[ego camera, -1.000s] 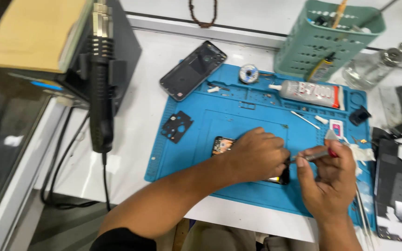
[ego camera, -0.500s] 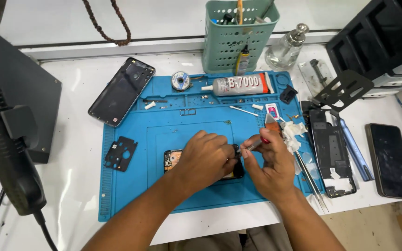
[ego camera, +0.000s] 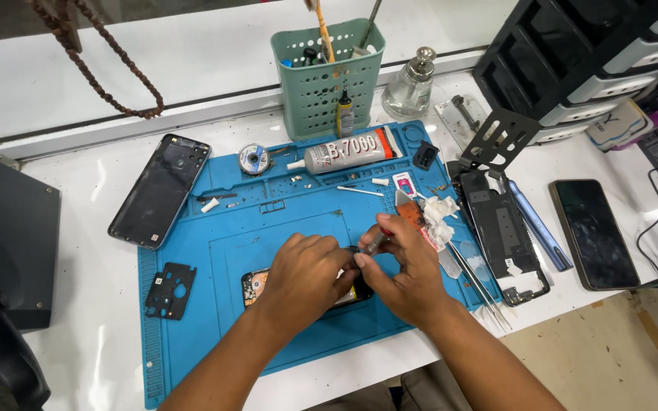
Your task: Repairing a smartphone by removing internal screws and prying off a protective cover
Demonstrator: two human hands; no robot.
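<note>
On the blue mat (ego camera: 230,251), the left hand (ego camera: 302,278) presses flat on the opened phone (ego camera: 257,285) at centre, fingers spread. The right hand (ego camera: 405,266) pinches a thin tool (ego camera: 378,242) just beside it. At twelve o'clock, a green basket (ego camera: 327,84) holds brushes, tools and a small bottle.

White workbench (ego camera: 100,304), tan floor (ego camera: 611,358), black drawers (ego camera: 573,61)

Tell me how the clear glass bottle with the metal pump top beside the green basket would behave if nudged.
The clear glass bottle looks squat and wide-based, so it probably slides rather than tips. Being glass, it is likely heavy for its size and breakable. It stands close to the green perforated basket, so a leftward push may knock against it.
</note>
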